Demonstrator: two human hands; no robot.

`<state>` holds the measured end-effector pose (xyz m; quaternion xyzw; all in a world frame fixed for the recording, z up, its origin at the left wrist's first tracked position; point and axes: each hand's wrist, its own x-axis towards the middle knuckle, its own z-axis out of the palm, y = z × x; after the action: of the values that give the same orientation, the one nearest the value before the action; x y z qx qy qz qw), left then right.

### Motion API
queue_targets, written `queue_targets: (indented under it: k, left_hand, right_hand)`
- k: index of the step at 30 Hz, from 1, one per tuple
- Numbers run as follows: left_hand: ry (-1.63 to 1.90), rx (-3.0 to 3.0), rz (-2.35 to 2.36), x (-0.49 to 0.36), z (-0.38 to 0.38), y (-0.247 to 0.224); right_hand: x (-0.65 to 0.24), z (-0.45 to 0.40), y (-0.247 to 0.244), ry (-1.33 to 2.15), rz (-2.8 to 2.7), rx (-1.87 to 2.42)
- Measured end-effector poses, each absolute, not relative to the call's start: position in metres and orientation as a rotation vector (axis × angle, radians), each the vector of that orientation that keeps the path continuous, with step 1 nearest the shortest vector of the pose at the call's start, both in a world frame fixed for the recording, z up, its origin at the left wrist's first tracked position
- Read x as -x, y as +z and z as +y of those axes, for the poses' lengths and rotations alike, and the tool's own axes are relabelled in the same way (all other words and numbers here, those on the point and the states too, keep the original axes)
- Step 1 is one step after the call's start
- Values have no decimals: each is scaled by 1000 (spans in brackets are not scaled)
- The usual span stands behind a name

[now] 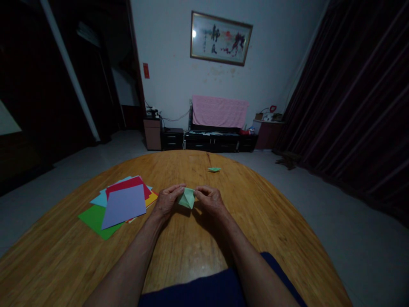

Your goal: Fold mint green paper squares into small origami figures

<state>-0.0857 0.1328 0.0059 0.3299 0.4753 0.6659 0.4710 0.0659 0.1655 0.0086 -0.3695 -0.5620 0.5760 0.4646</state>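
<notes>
A small piece of folded pale-green paper (187, 198) is held up between my two hands, just above the wooden table (271, 238). My left hand (167, 202) pinches its left edge near the top, fingers closed. On the other side, my right hand (211, 198) grips the upper right corner between thumb and fingers. Creases run across the paper, and its lower end comes to a point. Farther back on the table lies a small folded green paper boat (214, 169), apart from both hands.
Left of my hands lies a loose pile of coloured sheets, with a lavender sheet (124, 205) on top, a red sheet (128, 185) behind it and a green sheet (100, 221) below. Beyond the round table stands a low black cabinet (211, 141) under a pink cloth (220, 111).
</notes>
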Motion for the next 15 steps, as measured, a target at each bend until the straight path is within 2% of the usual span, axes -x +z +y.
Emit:
queue_targets:
  k: [15]
  left_hand:
    - [1549,-835,1115,77,127,5]
  right_hand:
    - [-66,169,3,1443,-1481,899]
